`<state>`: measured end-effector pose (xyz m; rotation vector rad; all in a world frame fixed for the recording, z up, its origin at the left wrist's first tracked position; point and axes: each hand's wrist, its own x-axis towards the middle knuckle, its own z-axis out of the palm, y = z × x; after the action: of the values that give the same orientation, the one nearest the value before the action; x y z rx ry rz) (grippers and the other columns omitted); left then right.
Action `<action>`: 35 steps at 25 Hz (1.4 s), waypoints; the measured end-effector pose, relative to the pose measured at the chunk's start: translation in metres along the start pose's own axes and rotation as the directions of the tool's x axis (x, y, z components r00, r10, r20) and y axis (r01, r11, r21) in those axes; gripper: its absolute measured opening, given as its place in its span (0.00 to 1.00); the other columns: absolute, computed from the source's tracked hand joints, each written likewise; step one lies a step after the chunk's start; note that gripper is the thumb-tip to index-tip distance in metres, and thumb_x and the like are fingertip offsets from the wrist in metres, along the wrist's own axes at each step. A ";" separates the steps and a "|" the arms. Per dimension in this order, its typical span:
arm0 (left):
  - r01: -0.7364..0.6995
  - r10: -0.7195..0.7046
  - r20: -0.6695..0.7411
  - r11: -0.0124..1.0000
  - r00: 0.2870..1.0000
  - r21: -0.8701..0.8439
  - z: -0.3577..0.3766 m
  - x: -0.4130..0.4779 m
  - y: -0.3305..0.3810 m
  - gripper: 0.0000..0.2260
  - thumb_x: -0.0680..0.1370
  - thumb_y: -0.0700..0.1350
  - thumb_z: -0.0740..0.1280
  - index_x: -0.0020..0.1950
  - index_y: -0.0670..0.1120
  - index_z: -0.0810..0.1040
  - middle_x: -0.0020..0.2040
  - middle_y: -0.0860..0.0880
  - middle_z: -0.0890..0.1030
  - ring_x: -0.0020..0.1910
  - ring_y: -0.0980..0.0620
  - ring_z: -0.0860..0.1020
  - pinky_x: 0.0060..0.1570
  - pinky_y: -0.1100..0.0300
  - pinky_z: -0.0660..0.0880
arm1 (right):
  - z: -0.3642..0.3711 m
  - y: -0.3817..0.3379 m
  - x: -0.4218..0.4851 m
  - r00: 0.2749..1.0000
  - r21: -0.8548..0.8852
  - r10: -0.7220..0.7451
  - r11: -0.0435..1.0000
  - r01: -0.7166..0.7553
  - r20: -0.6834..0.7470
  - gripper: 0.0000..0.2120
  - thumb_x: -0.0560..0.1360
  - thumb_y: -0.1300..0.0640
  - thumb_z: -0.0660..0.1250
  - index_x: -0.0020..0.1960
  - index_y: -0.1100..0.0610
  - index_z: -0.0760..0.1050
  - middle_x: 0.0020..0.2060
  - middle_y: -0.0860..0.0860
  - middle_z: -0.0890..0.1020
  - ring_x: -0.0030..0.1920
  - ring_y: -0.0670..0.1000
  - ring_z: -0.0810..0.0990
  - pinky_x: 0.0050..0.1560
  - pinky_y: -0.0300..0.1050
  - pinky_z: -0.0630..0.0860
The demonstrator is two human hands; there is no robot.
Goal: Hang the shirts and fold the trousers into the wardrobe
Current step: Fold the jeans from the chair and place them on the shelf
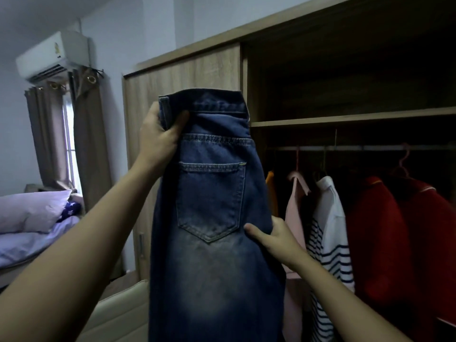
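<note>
A pair of blue jeans (pixel 212 218) hangs upright in front of me, folded lengthwise with a back pocket facing the camera. My left hand (pixel 159 137) grips the waistband at its left corner, held high. Lower down, my right hand (pixel 274 239) pinches the right edge of the jeans beside the pocket. The legs drop out of view at the bottom. Behind the jeans stands the open wooden wardrobe (pixel 345 118), where a pink shirt (pixel 297 213), a white striped shirt (pixel 332 230) and a red garment (pixel 389 238) hang on the rail (pixel 357 148).
The wardrobe's sliding door (pixel 182 77) is shut on the left half. A dark shelf space (pixel 345 82) lies above the rail. A bed with lilac pillows (pixel 34 211) is at the left, beside curtains (pixel 86 144) and an air conditioner (pixel 53 54).
</note>
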<state>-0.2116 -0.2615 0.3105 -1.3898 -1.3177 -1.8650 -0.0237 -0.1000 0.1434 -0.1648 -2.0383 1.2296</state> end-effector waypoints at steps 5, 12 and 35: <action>0.240 -0.253 0.004 0.926 0.968 0.293 -0.015 0.034 0.001 0.23 0.71 0.54 0.72 0.59 0.45 0.68 0.50 0.52 0.76 0.45 0.57 0.77 0.44 0.63 0.75 | 0.001 -0.032 -0.003 0.996 0.113 -0.087 0.990 0.087 -0.007 0.07 0.73 0.58 0.68 0.50 0.51 0.76 0.43 0.37 0.85 0.47 0.39 0.83 0.42 0.30 0.76; 0.664 -0.569 0.358 0.531 0.740 -0.527 -0.041 -0.028 -0.048 0.34 0.67 0.70 0.57 0.62 0.48 0.78 0.58 0.46 0.82 0.53 0.49 0.82 0.48 0.55 0.80 | 0.003 -0.062 0.028 0.977 0.216 -0.156 0.958 0.186 -0.148 0.07 0.74 0.57 0.68 0.52 0.51 0.77 0.46 0.44 0.84 0.48 0.38 0.82 0.43 0.29 0.76; 0.464 -0.462 0.051 0.885 0.886 -0.033 -0.035 -0.112 -0.061 0.13 0.69 0.59 0.71 0.46 0.52 0.83 0.57 0.43 0.79 0.56 0.51 0.77 0.53 0.58 0.74 | -0.034 -0.024 0.030 0.994 0.087 0.036 0.996 -0.027 -0.100 0.23 0.71 0.37 0.57 0.58 0.51 0.74 0.51 0.51 0.80 0.52 0.50 0.80 0.49 0.44 0.74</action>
<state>-0.2339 -0.2858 0.1825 -1.2111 -1.7615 -2.1852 -0.0170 -0.0747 0.1879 -0.2149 -1.8993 1.2987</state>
